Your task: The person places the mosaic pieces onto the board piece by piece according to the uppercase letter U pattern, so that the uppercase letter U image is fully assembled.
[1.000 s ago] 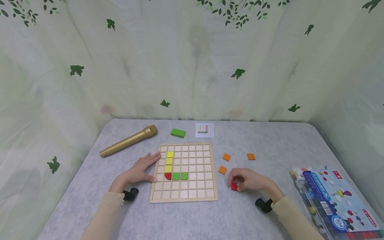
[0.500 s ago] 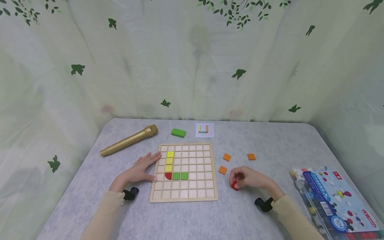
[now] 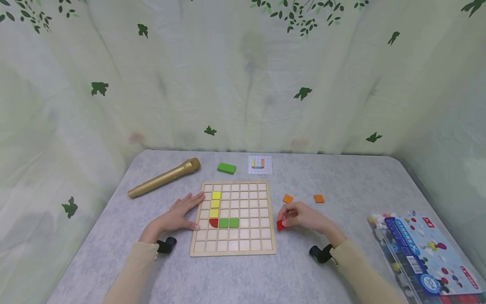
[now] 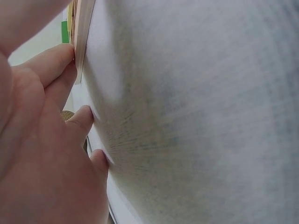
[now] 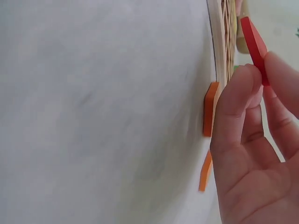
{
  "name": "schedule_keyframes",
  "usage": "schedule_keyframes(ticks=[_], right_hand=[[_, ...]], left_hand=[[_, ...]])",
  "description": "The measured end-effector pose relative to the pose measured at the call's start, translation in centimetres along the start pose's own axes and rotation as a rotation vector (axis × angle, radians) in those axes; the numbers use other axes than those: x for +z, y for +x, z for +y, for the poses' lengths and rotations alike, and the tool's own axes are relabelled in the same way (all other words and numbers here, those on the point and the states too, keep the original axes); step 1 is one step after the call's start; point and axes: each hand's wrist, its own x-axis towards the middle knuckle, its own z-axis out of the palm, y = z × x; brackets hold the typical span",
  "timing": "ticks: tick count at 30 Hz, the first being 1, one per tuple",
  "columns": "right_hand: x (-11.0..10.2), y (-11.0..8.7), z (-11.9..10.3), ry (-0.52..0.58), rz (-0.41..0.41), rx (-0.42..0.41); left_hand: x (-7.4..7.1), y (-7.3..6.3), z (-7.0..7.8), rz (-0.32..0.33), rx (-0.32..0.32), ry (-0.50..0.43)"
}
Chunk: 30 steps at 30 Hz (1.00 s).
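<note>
My right hand [image 3: 300, 217] pinches a small red tile [image 3: 280, 225] between thumb and fingertips, just off the right edge of the wooden grid board [image 3: 243, 254]. In the right wrist view the red tile [image 5: 255, 49] is tilted and raised above the table. My left hand [image 3: 180, 214] lies with spread fingers at the board's left edge, fingertips and thumb touching its frame. On the board, a column of yellow tiles [image 3: 214, 203] runs down to a red quarter-round tile [image 3: 214, 223], and two green tiles [image 3: 229, 222] follow to its right.
Orange tiles [image 3: 319, 198] lie right of the board, one mostly hidden behind my right hand. Behind the board are a green block [image 3: 226, 168] and a pattern card [image 3: 260, 164]. A gold microphone [image 3: 165, 178] lies at the back left, a boxed bead set [image 3: 429, 257] at the right.
My right hand has lifted the red tile from the table and carried it left, up to the board's right edge. The left hand has stayed in place.
</note>
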Motion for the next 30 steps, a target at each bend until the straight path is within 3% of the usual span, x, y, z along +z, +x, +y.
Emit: schedule_keyframes(ticks=[13, 23, 30], right_hand=[[2.3, 3.7, -1.6, 0.003, 0.015, -0.001], [4.5, 6.4, -3.1, -0.107, 0.028, -0.041], [5.9, 7.4, -4.3, -0.17, 0.066, -0.004]], left_hand=[[0.0, 0.0, 0.0, 0.002, -0.005, -0.003], [0.0, 0.0, 0.2, -0.002, -0.014, -0.011], [0.0, 0.0, 0.1, -0.001, -0.013, -0.008]])
